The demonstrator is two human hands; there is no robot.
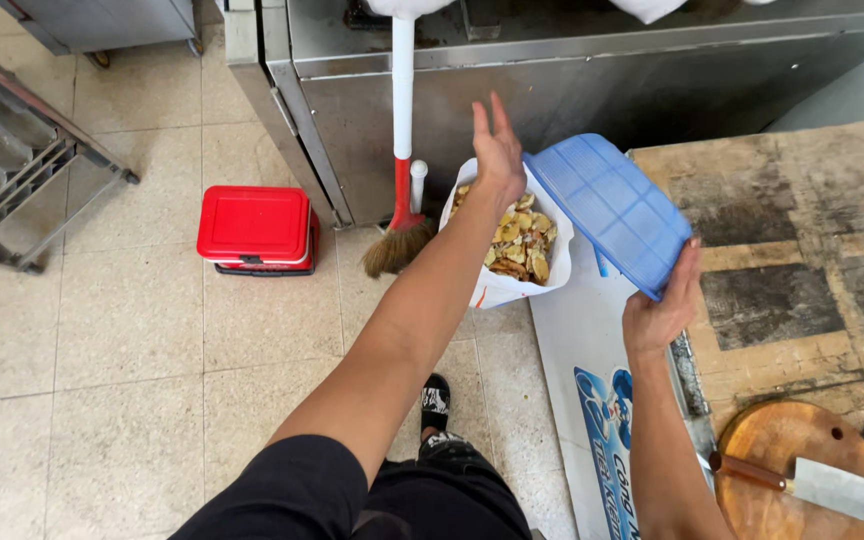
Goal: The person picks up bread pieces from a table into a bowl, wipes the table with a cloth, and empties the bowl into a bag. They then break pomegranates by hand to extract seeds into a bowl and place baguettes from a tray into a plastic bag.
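My right hand (660, 312) grips the near edge of a blue plastic basket (608, 208), which is tipped upside down over a white plastic bag (503, 286) on the floor. The bag holds several yellowish-brown scraps (521, 240). My left hand (497, 152) is stretched out above the bag's far rim, fingers spread, holding nothing.
A red lidded box (254, 226) sits on the tiled floor at left. A red-and-white broom (401, 150) leans on a steel cabinet (552, 90). At right is a worn wooden worktop (802, 230) with a round chopping board (774, 455) and a cleaver (832, 488). A metal rack (12, 170) stands far left.
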